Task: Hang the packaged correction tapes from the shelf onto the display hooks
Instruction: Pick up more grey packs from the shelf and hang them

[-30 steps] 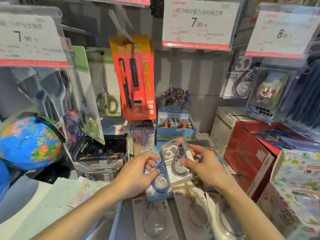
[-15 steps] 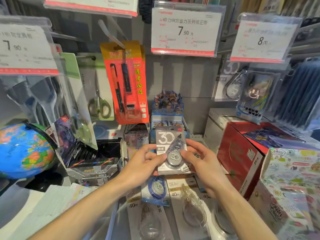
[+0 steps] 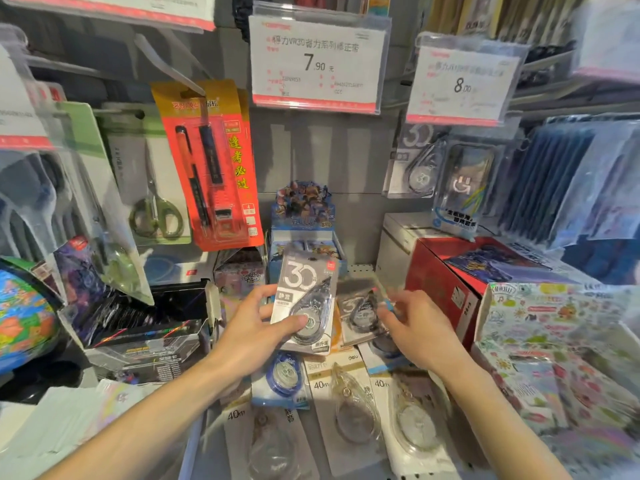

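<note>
Both hands are parting since half a second ago: left hand [image 3: 252,332] is pinching the 30m correction tape pack [image 3: 304,303] alone, thumb across its front. Right hand [image 3: 420,329] is gripping a second, blurred correction tape pack [image 3: 360,315] at its fingertips.

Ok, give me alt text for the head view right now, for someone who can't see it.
The left hand holds a grey "30" correction tape pack upright above the shelf, while the right hand pinches a second, blurred pack beside it. More packs lie flat below; a 7.90 price tag hangs above.
</note>
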Available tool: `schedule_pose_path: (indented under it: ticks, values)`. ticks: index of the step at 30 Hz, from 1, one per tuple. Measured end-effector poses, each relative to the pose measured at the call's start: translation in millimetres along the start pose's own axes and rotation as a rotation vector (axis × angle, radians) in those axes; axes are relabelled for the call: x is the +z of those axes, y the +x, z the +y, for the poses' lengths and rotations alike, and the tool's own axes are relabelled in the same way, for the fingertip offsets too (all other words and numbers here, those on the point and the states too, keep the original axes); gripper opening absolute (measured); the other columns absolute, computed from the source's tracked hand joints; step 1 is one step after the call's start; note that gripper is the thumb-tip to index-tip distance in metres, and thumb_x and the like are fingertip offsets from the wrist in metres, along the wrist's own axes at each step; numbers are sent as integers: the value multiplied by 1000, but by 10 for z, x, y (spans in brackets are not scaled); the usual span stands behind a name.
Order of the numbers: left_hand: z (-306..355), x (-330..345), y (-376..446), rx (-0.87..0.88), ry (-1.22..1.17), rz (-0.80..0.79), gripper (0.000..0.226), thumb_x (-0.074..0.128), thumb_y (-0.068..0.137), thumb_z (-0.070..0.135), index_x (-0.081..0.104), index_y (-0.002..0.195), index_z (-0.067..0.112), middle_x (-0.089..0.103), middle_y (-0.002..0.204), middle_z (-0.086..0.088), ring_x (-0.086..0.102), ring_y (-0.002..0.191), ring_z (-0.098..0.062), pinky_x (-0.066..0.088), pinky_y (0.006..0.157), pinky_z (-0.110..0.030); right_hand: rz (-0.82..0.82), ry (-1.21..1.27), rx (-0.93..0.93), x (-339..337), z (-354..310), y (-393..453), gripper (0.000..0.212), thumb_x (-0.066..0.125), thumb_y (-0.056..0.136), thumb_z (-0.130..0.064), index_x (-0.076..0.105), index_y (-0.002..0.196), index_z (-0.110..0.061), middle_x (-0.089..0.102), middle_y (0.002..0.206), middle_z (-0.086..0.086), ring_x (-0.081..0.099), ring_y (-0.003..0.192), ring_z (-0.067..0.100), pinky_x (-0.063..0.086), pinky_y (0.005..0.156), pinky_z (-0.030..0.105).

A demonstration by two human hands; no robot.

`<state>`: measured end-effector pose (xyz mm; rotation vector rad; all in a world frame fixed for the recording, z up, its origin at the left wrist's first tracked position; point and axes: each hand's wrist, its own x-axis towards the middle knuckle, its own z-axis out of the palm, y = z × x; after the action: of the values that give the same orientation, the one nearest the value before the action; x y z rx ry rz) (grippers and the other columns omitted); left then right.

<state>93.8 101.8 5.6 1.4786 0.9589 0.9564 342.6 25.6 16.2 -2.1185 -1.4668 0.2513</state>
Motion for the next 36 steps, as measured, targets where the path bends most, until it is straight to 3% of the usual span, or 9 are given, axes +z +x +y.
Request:
schedule_pose_path:
  ticks: [5,9,12,16,22,28,31,34,36]
  values:
    - [-47,10,-6,-6,43,5,49,83,83,12,53,117,32,82,98,10,79,88,-12,61,77,-28,-71,-306,106,232,-7,92,83,36,93,-79,60,139,-15,54,146,13,47,136,35,42,107,50]
    - [-50,-17,-13,-14,53,18,49,83,84,11,53,118,30,82,98,6,79,88,-15,62,81,-34,-80,-350,150,300,-144,187,80,39,90,-82,66,126,-16,55,148,12,47,137,34,43,107,50]
    - [-76,-68,-38,-22,55,19,50,82,85,12,53,120,31,82,100,6,79,89,-14,62,80,-32,-52,-225,139,277,-170,200,62,59,86,-74,65,112,-18,67,131,8,56,128,34,48,101,47]
    - [-118,-116,-56,-13,72,55,51,82,84,9,53,123,23,82,94,8,79,81,-8,58,62,-18,-32,40,113,225,-173,188,82,86,80,-45,50,147,-14,62,141,10,57,131,34,49,105,45]
    - [-104,-119,-64,5,106,53,49,81,86,10,52,123,22,81,92,16,78,80,-6,56,61,-15,-38,110,104,228,-191,189,89,86,83,-28,38,157,-13,39,153,7,54,134,33,45,108,43]
    - [-96,-142,-118,62,139,49,44,79,88,16,52,119,31,80,97,18,77,83,-3,56,65,-14,-60,139,116,80,-176,127,56,82,84,-23,53,131,-20,63,110,-1,65,97,22,47,75,32]
    - [-57,-173,-156,89,131,56,44,80,88,16,52,118,32,80,97,21,77,84,-3,56,67,-14,23,300,116,13,-138,52,50,83,84,-21,51,122,-24,65,103,-7,69,88,17,53,72,33]
    - [-10,-219,-197,112,95,61,44,80,87,12,53,115,31,79,96,23,77,83,-2,55,66,-11,102,486,54,-51,-168,-100,56,87,80,-19,53,124,-29,66,103,-15,66,84,-1,49,67,20]
    - [32,-248,-226,125,69,64,44,80,87,12,53,115,31,80,97,20,78,83,-5,57,67,-16,124,554,13,-83,-194,-204,49,88,78,-18,60,115,-34,73,104,-11,70,86,0,57,75,25]
